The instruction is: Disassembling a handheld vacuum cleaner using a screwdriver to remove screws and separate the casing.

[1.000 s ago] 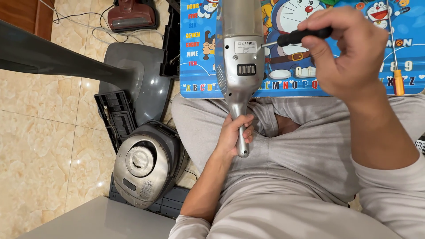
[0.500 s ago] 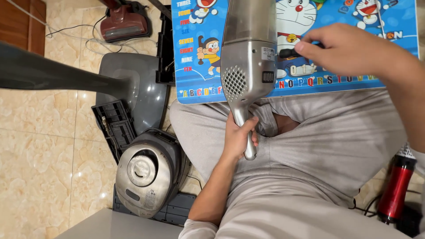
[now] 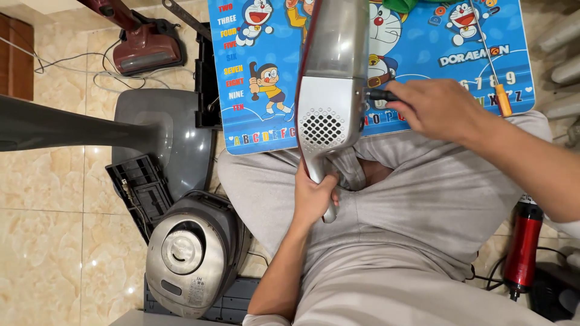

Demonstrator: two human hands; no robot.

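Warm, even indoor light fell from above me; glare shone on the floor tiles at left, edges bent slightly, and focus was sharp.

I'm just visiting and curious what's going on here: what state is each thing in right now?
Left hand: closed around the vacuum's handle.
Right hand: gripping a black-handled tool against the vacuum's side.
Silver handheld vacuum: held upright over the lap, grille facing the camera.
Rice cooker: lid closed, on the floor.
Orange-handled screwdriver: lying unused on the blue cartoon mat.

Rice cooker left of lap, mat ahead, hair dryer right
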